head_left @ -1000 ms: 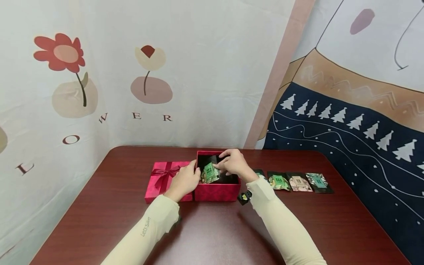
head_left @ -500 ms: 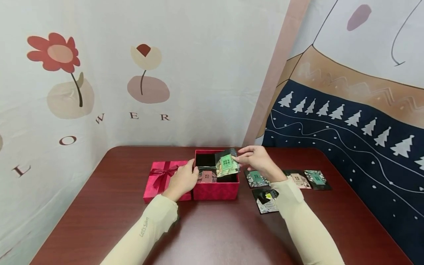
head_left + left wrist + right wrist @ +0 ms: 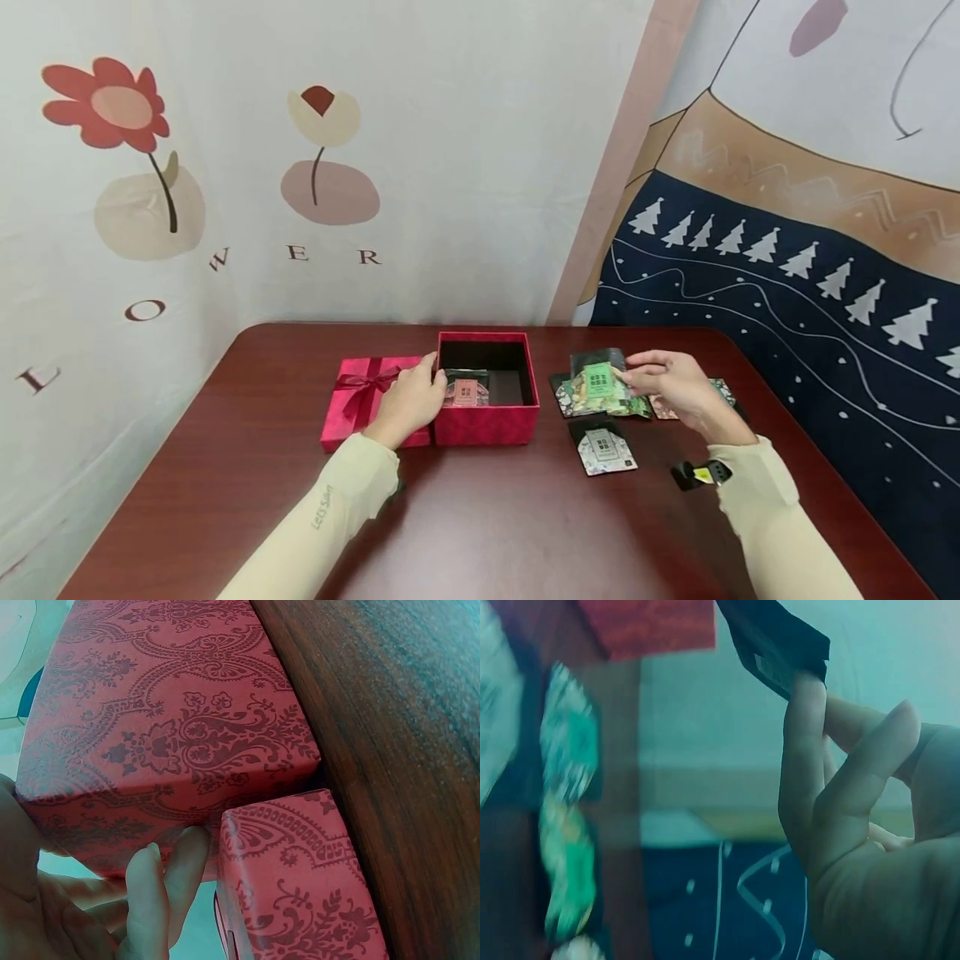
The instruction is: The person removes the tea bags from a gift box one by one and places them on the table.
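My right hand (image 3: 678,387) pinches a black sachet with a green label (image 3: 600,381) by its edge, above the sachets lying right of the box; the right wrist view shows the dark back of the held sachet (image 3: 776,649) at the fingertips. My left hand (image 3: 411,398) holds the left wall of an open red patterned box (image 3: 487,427). In the left wrist view, its fingers (image 3: 146,892) lie against the box's side (image 3: 187,697). Inside the box, on the left, rests a sachet with a pink label (image 3: 466,391).
Left of the box lies its red lid (image 3: 352,429) with a ribbon bow. A white-patterned sachet (image 3: 603,447) lies nearest the front on the brown table (image 3: 510,525). Several more sachets form a row behind it, partly covered by the held sachet and right hand. A printed cloth hangs behind.
My right hand has lifted the green-labelled sachet out of the box and carried it right, over the row. That uncovered the pink-labelled sachet inside. The left hand has stayed at the box.
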Demonstrator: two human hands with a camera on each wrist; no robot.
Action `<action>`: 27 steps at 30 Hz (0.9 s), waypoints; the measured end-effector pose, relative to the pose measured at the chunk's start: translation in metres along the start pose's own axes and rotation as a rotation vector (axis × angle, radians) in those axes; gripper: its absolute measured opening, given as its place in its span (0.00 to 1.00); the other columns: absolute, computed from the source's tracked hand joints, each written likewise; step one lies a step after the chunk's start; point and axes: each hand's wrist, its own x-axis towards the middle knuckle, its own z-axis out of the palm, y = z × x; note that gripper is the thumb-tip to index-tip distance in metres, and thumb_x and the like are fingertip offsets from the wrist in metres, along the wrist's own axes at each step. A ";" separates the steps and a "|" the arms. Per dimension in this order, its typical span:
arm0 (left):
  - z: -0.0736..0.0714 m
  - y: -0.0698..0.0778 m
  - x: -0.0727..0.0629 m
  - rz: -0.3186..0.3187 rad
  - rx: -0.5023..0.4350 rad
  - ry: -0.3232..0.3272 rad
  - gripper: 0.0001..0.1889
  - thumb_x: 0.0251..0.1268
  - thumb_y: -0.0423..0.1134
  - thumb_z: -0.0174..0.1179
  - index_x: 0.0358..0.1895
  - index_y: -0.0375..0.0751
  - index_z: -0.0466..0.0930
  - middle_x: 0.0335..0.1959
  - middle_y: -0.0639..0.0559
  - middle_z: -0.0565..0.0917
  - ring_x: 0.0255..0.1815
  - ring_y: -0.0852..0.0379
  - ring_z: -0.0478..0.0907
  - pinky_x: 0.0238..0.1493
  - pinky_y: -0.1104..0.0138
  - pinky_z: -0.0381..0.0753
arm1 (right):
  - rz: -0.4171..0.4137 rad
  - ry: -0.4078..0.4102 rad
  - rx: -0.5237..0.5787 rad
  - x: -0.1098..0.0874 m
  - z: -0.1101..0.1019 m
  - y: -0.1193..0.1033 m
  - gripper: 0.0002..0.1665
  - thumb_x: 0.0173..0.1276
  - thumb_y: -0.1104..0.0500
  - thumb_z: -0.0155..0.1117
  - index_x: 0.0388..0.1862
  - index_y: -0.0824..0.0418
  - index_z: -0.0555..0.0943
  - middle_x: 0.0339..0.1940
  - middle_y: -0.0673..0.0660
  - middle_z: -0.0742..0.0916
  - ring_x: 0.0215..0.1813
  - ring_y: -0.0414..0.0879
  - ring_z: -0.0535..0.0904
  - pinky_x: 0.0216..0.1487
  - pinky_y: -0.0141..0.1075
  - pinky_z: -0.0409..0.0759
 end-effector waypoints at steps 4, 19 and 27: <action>-0.001 -0.001 0.002 -0.001 0.015 0.003 0.30 0.75 0.48 0.44 0.76 0.41 0.60 0.67 0.38 0.74 0.62 0.37 0.76 0.55 0.40 0.75 | 0.014 0.011 0.058 -0.008 -0.023 0.017 0.28 0.69 0.58 0.67 0.61 0.71 0.71 0.34 0.47 0.88 0.34 0.40 0.86 0.29 0.32 0.81; -0.001 -0.005 0.001 -0.021 0.024 -0.012 0.30 0.75 0.47 0.45 0.76 0.40 0.59 0.68 0.37 0.73 0.63 0.35 0.74 0.56 0.39 0.74 | 0.143 -0.071 0.021 -0.021 -0.076 0.098 0.31 0.70 0.61 0.63 0.64 0.78 0.67 0.33 0.47 0.87 0.31 0.38 0.82 0.26 0.28 0.74; 0.002 0.000 0.003 -0.013 0.017 -0.012 0.31 0.75 0.48 0.46 0.76 0.41 0.59 0.68 0.38 0.73 0.63 0.37 0.75 0.57 0.40 0.73 | 0.149 -0.098 0.007 -0.021 -0.077 0.113 0.28 0.70 0.62 0.63 0.62 0.77 0.71 0.33 0.47 0.87 0.33 0.39 0.83 0.27 0.29 0.76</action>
